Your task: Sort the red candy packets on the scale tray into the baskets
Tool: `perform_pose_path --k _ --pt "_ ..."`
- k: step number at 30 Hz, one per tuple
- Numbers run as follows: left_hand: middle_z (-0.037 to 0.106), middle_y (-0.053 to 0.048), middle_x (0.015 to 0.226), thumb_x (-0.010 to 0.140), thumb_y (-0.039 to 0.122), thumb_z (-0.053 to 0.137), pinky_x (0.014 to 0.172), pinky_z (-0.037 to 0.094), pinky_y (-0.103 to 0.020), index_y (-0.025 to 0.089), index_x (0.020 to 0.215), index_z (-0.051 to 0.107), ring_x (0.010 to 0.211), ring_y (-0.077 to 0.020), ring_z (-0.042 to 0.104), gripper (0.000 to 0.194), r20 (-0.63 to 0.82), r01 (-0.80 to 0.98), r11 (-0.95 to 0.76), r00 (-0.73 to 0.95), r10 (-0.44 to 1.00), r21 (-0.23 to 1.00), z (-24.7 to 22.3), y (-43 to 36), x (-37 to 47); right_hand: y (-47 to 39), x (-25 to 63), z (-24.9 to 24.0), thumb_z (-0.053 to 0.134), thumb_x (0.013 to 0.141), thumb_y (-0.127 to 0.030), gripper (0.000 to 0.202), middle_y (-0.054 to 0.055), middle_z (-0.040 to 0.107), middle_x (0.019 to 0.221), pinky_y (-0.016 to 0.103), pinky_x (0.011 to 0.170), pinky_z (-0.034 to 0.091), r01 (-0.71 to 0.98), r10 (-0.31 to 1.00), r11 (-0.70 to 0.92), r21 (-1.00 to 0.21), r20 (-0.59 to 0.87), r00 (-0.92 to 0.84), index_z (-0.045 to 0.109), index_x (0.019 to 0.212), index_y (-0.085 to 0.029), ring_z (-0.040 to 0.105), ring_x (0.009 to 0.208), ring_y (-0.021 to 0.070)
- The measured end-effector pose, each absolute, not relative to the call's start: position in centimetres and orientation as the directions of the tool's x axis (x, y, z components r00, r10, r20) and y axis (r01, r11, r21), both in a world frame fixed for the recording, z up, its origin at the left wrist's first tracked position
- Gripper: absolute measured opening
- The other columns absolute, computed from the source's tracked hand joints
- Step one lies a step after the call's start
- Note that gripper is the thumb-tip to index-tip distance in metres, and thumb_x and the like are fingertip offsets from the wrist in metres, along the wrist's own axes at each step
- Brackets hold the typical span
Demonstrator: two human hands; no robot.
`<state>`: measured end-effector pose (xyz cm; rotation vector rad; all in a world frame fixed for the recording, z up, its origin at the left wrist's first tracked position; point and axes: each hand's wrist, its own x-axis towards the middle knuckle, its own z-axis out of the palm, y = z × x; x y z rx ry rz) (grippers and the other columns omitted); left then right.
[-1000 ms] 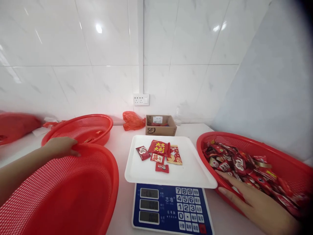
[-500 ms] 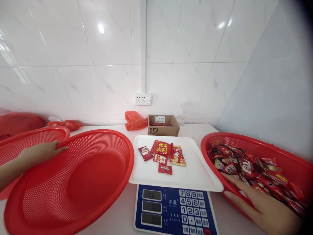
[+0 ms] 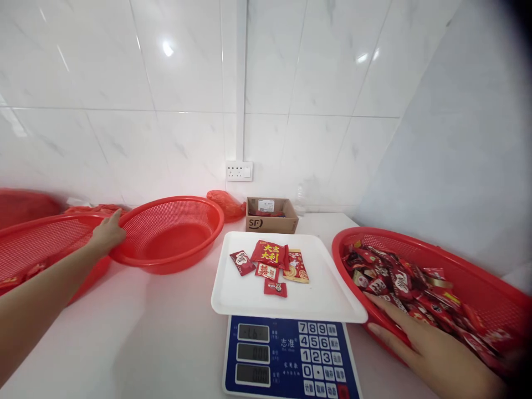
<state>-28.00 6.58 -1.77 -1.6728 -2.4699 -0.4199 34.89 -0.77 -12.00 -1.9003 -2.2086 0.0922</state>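
In the head view, the left hand [image 3: 108,235] is at the near left rim of the middle basket [image 3: 172,238], a red mesh one, where it meets the left basket [image 3: 62,224]. Its index finger stretches forward; whether the hand grips the rim or only touches it cannot be told. The left basket, also red, has some red packets low inside it.

The right hand [image 3: 428,341] grasps the near rim of the right basket [image 3: 490,299], thumb outside and fingers inside, beside a heap of wrapped packets [image 3: 419,299], mostly red.

Between the baskets on the white surface [image 3: 166,338] stands a blue-fronted scale [image 3: 291,360]. Its white tray [image 3: 324,302] carries five packets: a large red packet [image 3: 268,253] with yellow characters, a red-and-tan packet [image 3: 298,270] at its right, a dark red packet [image 3: 242,262] at its left, and two small ones in front. Behind the tray sit a cardboard box [image 3: 272,224] and an orange-red bag [image 3: 226,206], below a wall socket [image 3: 239,171].
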Motion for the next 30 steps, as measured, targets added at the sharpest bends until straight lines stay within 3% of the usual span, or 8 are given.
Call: perform_pose_path --k 5,9,13,19,22,26,29,30 --pt "0.055 -0.012 0.134 0.093 0.035 0.058 0.095 0.048 -0.053 0.018 0.129 0.054 0.116 -0.0290 0.057 0.041 0.313 0.936 0.322 -0.350 0.883 0.139 -2.9 7.0 -23.2 -0.7 34.1 -11.0 0.044 0.089 -0.055 0.067 0.008 0.054 0.140 0.054 0.094 0.053 0.957 0.974 0.198 -0.213 0.155 -0.167 0.040 0.148 -0.024 0.058 0.121 0.0366" --pt "0.051 -0.016 0.144 0.101 0.043 0.028 0.109 0.021 -0.070 0.016 0.137 0.048 0.142 -0.0369 0.030 0.049 0.222 0.978 0.162 -0.189 0.957 0.135 -4.4 6.8 -18.6 -0.3 33.4 -9.7 0.043 0.088 -0.058 0.080 0.011 0.037 0.152 0.052 0.107 0.042 0.954 0.983 0.180 -0.238 0.076 -0.167 0.024 0.155 -0.018 0.042 0.135 0.0330" --pt "0.041 -0.010 0.153 0.098 0.045 0.031 0.114 0.007 -0.066 0.023 0.144 0.041 0.147 -0.0317 0.021 0.052 0.154 0.994 -0.017 0.000 0.988 0.107 -5.4 6.1 -14.8 0.0 33.3 -8.7 0.041 0.089 -0.061 0.081 0.007 0.022 0.157 0.049 0.115 0.025 0.939 0.981 0.181 -0.292 -0.020 -0.195 0.021 0.155 -0.017 0.026 0.142 0.0290" --pt "0.041 -0.015 0.153 0.098 0.037 0.025 0.110 0.023 -0.063 0.019 0.146 0.041 0.138 -0.0340 0.041 0.053 0.083 0.986 -0.113 0.103 0.991 0.125 -5.5 5.4 -13.1 -0.6 35.5 -8.6 0.049 0.088 -0.058 0.078 0.003 0.031 0.154 0.042 0.114 0.029 0.928 0.973 0.178 -0.328 -0.080 -0.215 0.026 0.154 -0.023 0.024 0.142 0.0276" --pt "0.038 -0.017 0.154 0.097 0.041 0.026 0.111 0.023 -0.063 0.016 0.147 0.038 0.143 -0.0359 0.031 0.057 0.076 0.977 -0.132 0.121 0.990 0.165 -5.0 5.3 -13.1 -1.1 37.3 -8.6 0.052 0.086 -0.061 0.076 0.002 0.036 0.152 0.043 0.113 0.032 0.931 0.974 0.135 -0.340 -0.127 -0.187 0.036 0.150 -0.025 0.027 0.140 0.0294" --pt "0.031 -0.011 0.159 0.094 0.049 0.035 0.115 0.027 -0.052 0.021 0.148 0.035 0.148 -0.0306 0.020 0.061 0.059 0.935 -0.263 0.256 0.965 0.237 -4.1 4.9 -11.6 -0.4 38.1 -6.4 0.055 0.082 -0.065 0.076 0.003 0.040 0.150 0.045 0.113 0.034 0.911 0.948 0.060 -0.407 -0.262 -0.179 0.043 0.146 -0.025 0.034 0.139 0.0308" --pt "0.038 -0.010 0.156 0.090 0.049 0.047 0.110 0.038 -0.042 0.024 0.146 0.038 0.141 -0.0283 0.037 0.062 -0.002 0.878 -0.388 0.405 0.914 0.282 -3.5 4.8 -9.2 2.4 36.3 -3.7 0.041 0.092 -0.060 0.070 0.005 0.048 0.147 0.039 0.106 0.046 0.845 0.956 0.032 -0.534 -0.231 -0.182 0.033 0.151 -0.024 0.046 0.134 0.0256" --pt "0.043 -0.010 0.152 0.088 0.048 0.051 0.107 0.042 -0.039 0.024 0.143 0.041 0.136 -0.0280 0.045 0.061 -0.028 0.860 -0.420 0.446 0.895 0.290 -3.4 4.8 -8.2 3.8 35.3 -3.1 0.037 0.094 -0.056 0.068 0.008 0.050 0.146 0.038 0.105 0.047 0.856 0.980 0.065 -0.513 -0.130 -0.152 0.034 0.151 -0.019 0.048 0.133 0.0255"
